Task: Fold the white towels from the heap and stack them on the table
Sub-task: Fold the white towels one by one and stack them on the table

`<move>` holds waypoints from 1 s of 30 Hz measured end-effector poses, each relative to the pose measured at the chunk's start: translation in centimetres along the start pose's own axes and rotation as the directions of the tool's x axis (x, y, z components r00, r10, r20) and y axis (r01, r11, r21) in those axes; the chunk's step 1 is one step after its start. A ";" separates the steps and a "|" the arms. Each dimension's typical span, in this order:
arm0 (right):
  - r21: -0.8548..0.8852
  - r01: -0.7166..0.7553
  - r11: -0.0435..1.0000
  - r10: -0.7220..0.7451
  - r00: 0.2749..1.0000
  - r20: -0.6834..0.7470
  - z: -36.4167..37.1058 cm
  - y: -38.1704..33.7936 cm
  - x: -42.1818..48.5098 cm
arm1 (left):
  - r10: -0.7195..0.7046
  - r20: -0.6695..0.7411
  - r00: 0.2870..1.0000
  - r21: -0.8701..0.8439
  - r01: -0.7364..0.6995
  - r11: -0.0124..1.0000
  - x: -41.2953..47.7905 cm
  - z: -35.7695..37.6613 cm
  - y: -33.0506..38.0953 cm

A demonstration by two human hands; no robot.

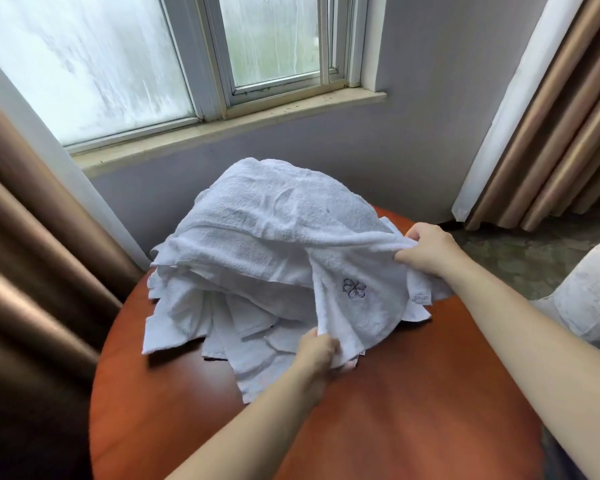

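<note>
A heap of white towels is piled on the far half of a round reddish-brown table. One towel with a dark embroidered flower hangs off the heap's near right side. My left hand grips the lower edge of that towel near the heap's front. At the heap's right side, my right hand pinches the towel's upper edge. The towel is stretched between both hands. Other crumpled towels lie under it, partly hidden.
Brown curtains hang at the left, and more brown curtains at the right. A window with a sill is behind the table. A pale upholstered chair stands at the right edge. The table's near half shows bare wood.
</note>
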State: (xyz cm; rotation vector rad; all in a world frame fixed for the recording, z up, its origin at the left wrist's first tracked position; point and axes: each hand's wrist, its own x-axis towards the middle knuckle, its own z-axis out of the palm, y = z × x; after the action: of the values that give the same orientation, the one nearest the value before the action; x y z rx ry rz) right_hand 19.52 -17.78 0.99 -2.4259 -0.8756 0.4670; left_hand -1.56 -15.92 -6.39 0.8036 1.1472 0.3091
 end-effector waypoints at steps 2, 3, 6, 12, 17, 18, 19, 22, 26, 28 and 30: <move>0.150 0.033 0.988 -0.024 0.998 -0.061 -0.6 -0.6 -0.3 | -0.046 0.077 0.996 -0.072 0.052 0.996 -1.2 1.0 -0.8; 0.219 0.042 0.975 -0.021 0.995 -0.098 -0.9 -0.7 -0.4 | -0.048 0.088 0.995 -0.088 0.056 0.995 -1.5 1.0 -0.8; 0.278 0.037 0.960 0.007 0.988 -0.153 -1.8 -0.5 -0.9 | -0.036 0.065 0.997 -0.025 0.038 0.999 -1.4 -0.2 0.2; -0.085 0.324 0.942 -0.334 0.927 -0.169 -1.0 -2.1 -4.6 | 0.324 -0.133 0.937 0.257 -0.283 0.924 1.0 -2.2 2.7; -0.111 0.597 0.795 -0.556 0.789 0.262 2.2 -2.8 -7.4 | 0.158 0.159 0.974 -0.364 -0.091 0.927 2.9 -1.4 5.3; -0.108 0.589 0.800 -0.526 0.778 0.345 2.5 -2.8 -7.5 | 0.159 0.146 0.976 -0.356 -0.098 0.929 3.2 -1.4 5.5; -0.097 0.564 0.820 -0.471 0.761 0.445 2.8 -2.7 -7.5 | 0.150 0.107 0.983 -0.313 -0.110 0.943 3.6 -1.5 5.6; 0.102 0.339 0.935 -0.311 0.649 0.694 3.7 -2.0 -7.0 | 0.086 0.103 0.991 -0.260 -0.056 0.964 3.9 -2.1 5.4; 0.154 0.204 0.967 -0.243 0.919 0.310 6.6 -0.3 -4.2 | 0.086 -0.010 0.996 -0.482 -0.080 0.872 4.0 -3.1 4.8; 0.190 0.112 0.975 -0.138 0.982 0.129 8.2 0.4 -2.8 | 0.071 -0.173 0.982 -0.474 -0.146 0.868 5.1 -4.2 4.3; 0.239 0.016 0.971 -0.051 0.989 0.141 9.9 0.7 -1.7 | 0.080 -0.306 0.949 -0.323 -0.182 0.929 6.3 -5.6 3.8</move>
State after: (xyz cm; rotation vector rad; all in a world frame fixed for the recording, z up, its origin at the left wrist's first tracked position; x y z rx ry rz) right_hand 13.95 -15.96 -7.15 -2.1767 -0.8665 0.7032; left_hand -3.36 -7.18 -9.04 0.5310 1.2646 0.7425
